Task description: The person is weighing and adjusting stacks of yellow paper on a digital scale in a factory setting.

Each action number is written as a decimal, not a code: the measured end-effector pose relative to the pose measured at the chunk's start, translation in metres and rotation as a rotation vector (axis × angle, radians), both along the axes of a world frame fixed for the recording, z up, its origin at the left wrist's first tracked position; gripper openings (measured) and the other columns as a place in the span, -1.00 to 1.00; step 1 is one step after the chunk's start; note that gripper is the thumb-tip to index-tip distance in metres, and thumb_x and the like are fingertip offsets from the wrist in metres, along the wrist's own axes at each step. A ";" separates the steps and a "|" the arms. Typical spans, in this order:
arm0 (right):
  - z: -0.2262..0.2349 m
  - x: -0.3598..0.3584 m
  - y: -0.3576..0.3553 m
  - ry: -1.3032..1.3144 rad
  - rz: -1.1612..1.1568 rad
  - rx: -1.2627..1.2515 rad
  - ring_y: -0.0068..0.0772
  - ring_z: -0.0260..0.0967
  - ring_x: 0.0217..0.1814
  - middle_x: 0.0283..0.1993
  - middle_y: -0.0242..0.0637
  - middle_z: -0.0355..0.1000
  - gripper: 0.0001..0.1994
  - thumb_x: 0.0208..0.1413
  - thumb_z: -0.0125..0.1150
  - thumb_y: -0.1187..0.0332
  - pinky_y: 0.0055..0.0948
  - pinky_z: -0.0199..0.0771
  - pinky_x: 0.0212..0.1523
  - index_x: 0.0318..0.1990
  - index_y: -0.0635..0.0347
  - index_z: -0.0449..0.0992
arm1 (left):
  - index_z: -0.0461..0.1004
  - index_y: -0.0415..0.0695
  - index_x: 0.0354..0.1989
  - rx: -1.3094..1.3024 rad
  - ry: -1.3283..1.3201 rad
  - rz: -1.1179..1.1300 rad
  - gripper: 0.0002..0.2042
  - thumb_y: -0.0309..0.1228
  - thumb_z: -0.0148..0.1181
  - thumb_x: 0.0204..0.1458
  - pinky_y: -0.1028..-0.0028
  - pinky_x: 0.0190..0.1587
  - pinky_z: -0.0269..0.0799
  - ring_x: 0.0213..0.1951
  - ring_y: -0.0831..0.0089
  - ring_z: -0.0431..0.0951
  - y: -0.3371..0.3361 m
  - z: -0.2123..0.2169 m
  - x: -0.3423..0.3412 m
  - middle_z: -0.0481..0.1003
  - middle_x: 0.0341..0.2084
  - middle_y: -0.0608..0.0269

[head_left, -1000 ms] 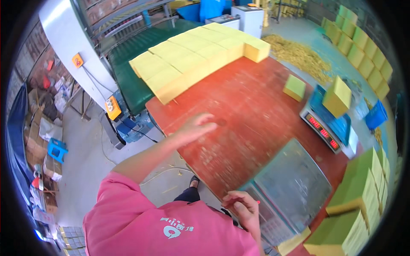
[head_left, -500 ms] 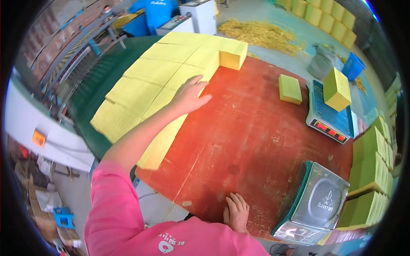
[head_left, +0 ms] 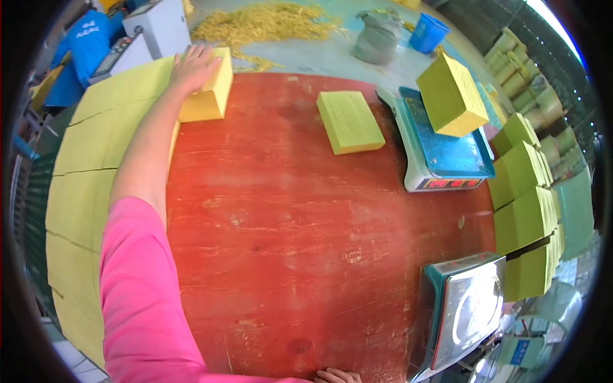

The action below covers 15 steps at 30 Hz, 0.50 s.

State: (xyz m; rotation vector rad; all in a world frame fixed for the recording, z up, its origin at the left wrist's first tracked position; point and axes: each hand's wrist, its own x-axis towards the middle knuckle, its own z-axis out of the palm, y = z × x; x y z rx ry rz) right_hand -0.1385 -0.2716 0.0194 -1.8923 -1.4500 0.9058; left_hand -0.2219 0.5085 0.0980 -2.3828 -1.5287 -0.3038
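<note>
My left hand (head_left: 193, 69) lies on top of the end stack of yellow paper (head_left: 207, 105) at the far left, its fingers stretched across the top. Beside and nearer than it, a long block of similar yellow paper stacks (head_left: 83, 198) runs along the table's left side, partly hidden by my left arm. My right hand (head_left: 338, 375) shows only in part at the lower edge, its fingers resting on the red table (head_left: 287, 242). A low yellow paper stack (head_left: 350, 121) lies by itself at the far middle.
A scale with a blue tray (head_left: 447, 150) carries a tilted-looking yellow paper block (head_left: 452, 96). Nearer stands a second scale (head_left: 469, 313) with a metal plate. More paper stacks (head_left: 523, 210) line the right edge. Beyond are a grey sack (head_left: 378, 38), a blue bin (head_left: 429, 33) and yellow scraps (head_left: 268, 24).
My left hand has moved away from me, from above the stacks' near part onto the far end stack. The view has swung right and forward, leaving my right hand at the lower edge.
</note>
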 end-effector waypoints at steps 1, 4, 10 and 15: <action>0.005 -0.003 0.003 0.012 -0.030 -0.023 -0.30 0.30 0.30 0.24 -0.42 0.40 -0.61 0.09 0.04 0.18 -0.17 0.29 0.13 0.08 -0.09 0.54 | 0.17 0.03 0.38 -0.079 0.116 0.011 -0.43 0.03 -0.26 0.27 0.05 0.40 -0.06 0.41 0.23 0.06 -0.001 -0.003 -0.003 0.13 0.39 0.21; 0.015 -0.012 0.005 0.046 -0.062 -0.042 -0.33 0.29 0.32 0.25 -0.42 0.39 -0.61 0.10 0.03 0.18 -0.18 0.29 0.13 0.09 -0.09 0.54 | 0.18 0.00 0.38 -0.102 0.021 -0.066 -0.42 0.04 -0.30 0.28 0.07 0.39 -0.05 0.41 0.26 0.07 0.023 -0.008 -0.015 0.12 0.40 0.19; 0.024 -0.003 0.020 -0.073 0.006 0.191 -0.21 0.33 0.28 0.20 -0.31 0.42 -0.65 0.08 0.11 0.23 -0.14 0.30 0.12 0.02 0.07 0.53 | 0.18 -0.13 0.34 -0.110 -0.125 -0.163 -0.39 0.04 -0.24 0.27 0.03 0.39 -0.05 0.37 0.06 0.12 -0.129 -0.020 0.027 0.18 0.34 0.04; 0.019 0.005 0.011 -0.352 0.140 0.300 -0.17 0.32 0.29 0.21 -0.28 0.41 -0.61 0.01 0.20 0.25 -0.05 0.28 0.14 0.04 0.07 0.52 | 0.09 -0.16 0.39 -0.137 -0.118 -0.280 -0.35 0.06 -0.24 0.28 0.00 0.42 -0.14 0.44 0.11 -0.04 -0.285 -0.010 0.055 0.08 0.39 0.03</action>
